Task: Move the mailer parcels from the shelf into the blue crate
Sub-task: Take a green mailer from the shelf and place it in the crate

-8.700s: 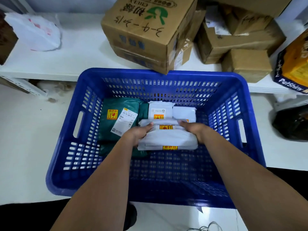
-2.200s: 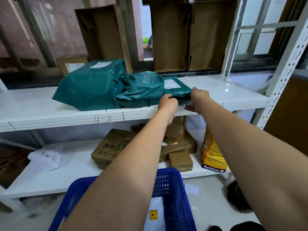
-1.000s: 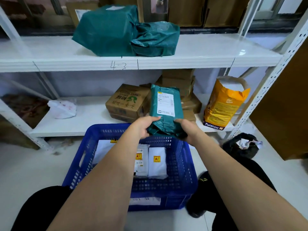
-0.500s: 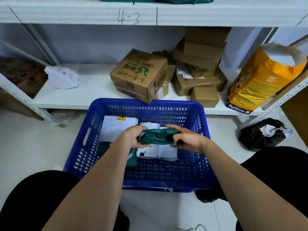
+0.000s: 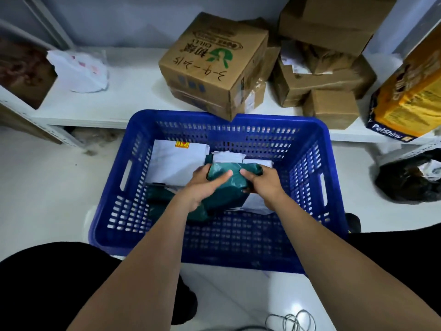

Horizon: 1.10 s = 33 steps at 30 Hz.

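The blue crate (image 5: 307,173) stands on the pale floor in front of the low shelf. Inside it, both my hands hold a green mailer parcel (image 5: 232,185). My left hand (image 5: 205,182) grips its left side with the thumb across the top; my right hand (image 5: 262,182) grips its right side. White mailer parcels (image 5: 176,163) lie beneath and behind it, one with a yellow sticker. Another green mailer (image 5: 160,197) lies at the crate's left, partly hidden by my left arm.
The low white shelf (image 5: 128,91) behind the crate carries a cardboard box (image 5: 212,63), several stacked brown boxes (image 5: 329,75), a white plastic bag (image 5: 78,70) and an orange PetShiny bag (image 5: 410,101). A black bag (image 5: 410,177) sits on the floor right. A cable (image 5: 291,321) lies near my feet.
Both hands brought the green mailer down from the upper shelf and lowered it into the crate. The view has tilted down, closer to the crate.
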### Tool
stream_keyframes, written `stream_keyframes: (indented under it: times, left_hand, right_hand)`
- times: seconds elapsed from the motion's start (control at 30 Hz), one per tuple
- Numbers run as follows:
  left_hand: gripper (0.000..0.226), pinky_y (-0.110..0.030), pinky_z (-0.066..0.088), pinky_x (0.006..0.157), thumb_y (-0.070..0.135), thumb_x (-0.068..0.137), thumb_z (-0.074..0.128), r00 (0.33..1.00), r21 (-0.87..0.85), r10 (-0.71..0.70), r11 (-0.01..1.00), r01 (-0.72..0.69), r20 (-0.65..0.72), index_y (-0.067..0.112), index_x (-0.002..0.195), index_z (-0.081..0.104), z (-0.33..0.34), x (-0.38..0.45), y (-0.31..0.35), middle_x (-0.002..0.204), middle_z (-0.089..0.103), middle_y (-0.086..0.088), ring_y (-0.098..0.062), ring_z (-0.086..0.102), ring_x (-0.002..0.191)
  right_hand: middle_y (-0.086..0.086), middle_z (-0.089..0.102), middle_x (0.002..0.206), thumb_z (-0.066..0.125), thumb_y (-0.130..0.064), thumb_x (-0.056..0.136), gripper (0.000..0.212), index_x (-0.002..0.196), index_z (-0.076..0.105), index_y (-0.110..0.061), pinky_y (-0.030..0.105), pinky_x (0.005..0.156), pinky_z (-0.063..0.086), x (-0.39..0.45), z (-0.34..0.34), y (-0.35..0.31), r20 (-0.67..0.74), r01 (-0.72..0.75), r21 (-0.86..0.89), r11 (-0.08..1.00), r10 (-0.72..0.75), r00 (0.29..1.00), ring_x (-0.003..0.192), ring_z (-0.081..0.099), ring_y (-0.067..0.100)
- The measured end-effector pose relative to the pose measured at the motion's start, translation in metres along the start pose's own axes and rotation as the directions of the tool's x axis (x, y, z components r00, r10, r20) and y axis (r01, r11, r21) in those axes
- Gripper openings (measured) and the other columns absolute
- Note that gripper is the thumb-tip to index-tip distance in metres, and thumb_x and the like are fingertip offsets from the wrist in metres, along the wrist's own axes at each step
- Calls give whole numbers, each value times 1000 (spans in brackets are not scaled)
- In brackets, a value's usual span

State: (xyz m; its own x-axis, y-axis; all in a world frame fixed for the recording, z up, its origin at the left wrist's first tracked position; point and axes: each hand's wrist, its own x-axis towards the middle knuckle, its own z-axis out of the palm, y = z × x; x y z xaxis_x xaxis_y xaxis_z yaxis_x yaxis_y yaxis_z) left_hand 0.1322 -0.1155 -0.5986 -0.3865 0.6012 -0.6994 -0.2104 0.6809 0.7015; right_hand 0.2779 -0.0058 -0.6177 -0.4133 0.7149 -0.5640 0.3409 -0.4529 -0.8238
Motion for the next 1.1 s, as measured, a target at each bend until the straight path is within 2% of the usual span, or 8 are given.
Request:
stream_keyframes:
  times: [0.13,0.4,0.5,0.6,0.63,0.77,0.87,1.1]
  left_hand:
    - [31,-36,57,85,31,82,78,946,-46,191,977,-210,-261,18,108,68,11,13,-14,99,73,0,-20,70,94]
    - [9,-33,43,59,21,100,47,866,107,266,964,-244,-423,27,105,53,32,22,-23,80,58,-4,-21,51,64]
    - [26,-32,42,55,12,98,42,843,189,254,964,-185,-474,28,101,62,32,23,-25,75,61,-5,-27,53,62]
    - [31,-32,49,69,2,90,46,785,203,248,966,-158,-568,21,100,70,30,23,-30,90,71,-7,-30,65,83]
    - [31,-30,48,71,0,89,47,771,198,254,966,-168,-584,18,99,71,31,23,-30,92,72,-7,-29,64,85]
    - [27,-29,43,79,3,90,49,743,344,349,924,-169,-572,18,101,69,32,20,-31,99,66,-7,-27,61,93]
    - [26,-37,37,97,26,95,43,613,759,693,612,-222,-380,17,102,67,37,17,-37,103,64,-3,-24,58,100]
    - [42,-37,44,76,34,104,30,774,764,585,607,-219,-243,11,84,58,24,24,-39,93,60,-8,-29,58,87]
  right_hand:
    - [9,70,94,72,-27,88,25,102,63,-9,45,61,62,7,15,0,-89,79,-126,989,-90,992,84,69,29]
    - [14,68,99,50,-38,100,32,118,48,-11,41,67,53,15,27,-3,-155,57,-655,754,-208,966,84,64,32]
    - [19,59,118,45,-32,102,34,125,45,-8,49,87,47,3,32,1,-129,50,-940,337,-488,863,104,58,38]
    - [19,62,114,43,-23,96,33,112,63,-4,51,107,37,-11,47,18,257,346,-937,-44,-758,599,109,57,38]
    - [16,66,108,36,-28,98,40,105,68,-5,48,108,38,-13,51,25,330,408,-910,-70,-718,613,106,60,35]
    - [10,71,90,22,-38,103,53,96,67,-11,41,92,43,-13,58,34,226,295,-954,44,-538,812,87,63,32]
    - [9,70,91,36,-25,99,32,93,65,-12,36,83,44,-6,57,17,236,283,-958,45,-437,868,89,63,31]
    - [15,69,81,26,-30,105,48,83,63,-7,35,67,48,12,61,10,146,261,-926,272,-381,913,80,62,33]
